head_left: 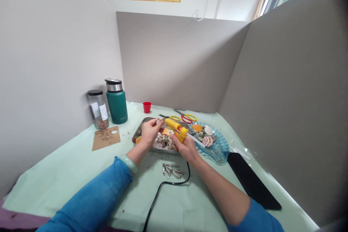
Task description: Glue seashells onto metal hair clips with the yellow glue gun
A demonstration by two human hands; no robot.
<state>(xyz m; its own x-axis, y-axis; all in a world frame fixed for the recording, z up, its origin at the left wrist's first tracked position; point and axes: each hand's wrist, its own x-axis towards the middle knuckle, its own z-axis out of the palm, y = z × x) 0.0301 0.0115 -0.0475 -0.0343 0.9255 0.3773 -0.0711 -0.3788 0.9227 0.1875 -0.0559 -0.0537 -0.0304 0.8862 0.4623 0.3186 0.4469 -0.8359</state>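
My right hand (185,146) is wrapped round the grip of a yellow glue gun (176,129), with a white glue stick (196,140) poking out of its rear. Its nozzle end points left, close to the fingertips of my left hand (150,132). Those fingertips pinch a small pale shell (160,122), partly hidden. Both hands are over a metal tray (146,119) of shells and small pieces. To the right, a blue clear shell-shaped dish (221,148) holds an orange shell, a white shell, a striped shell and greenish ones.
Two pairs of scissors (187,117) and a red cup (147,107) stand behind the tray. At left are a green bottle (116,107), a jar (98,110) and a brown board (106,138). Metal clips (172,171), a black cable (163,184) and a black slab (252,181) lie nearer.
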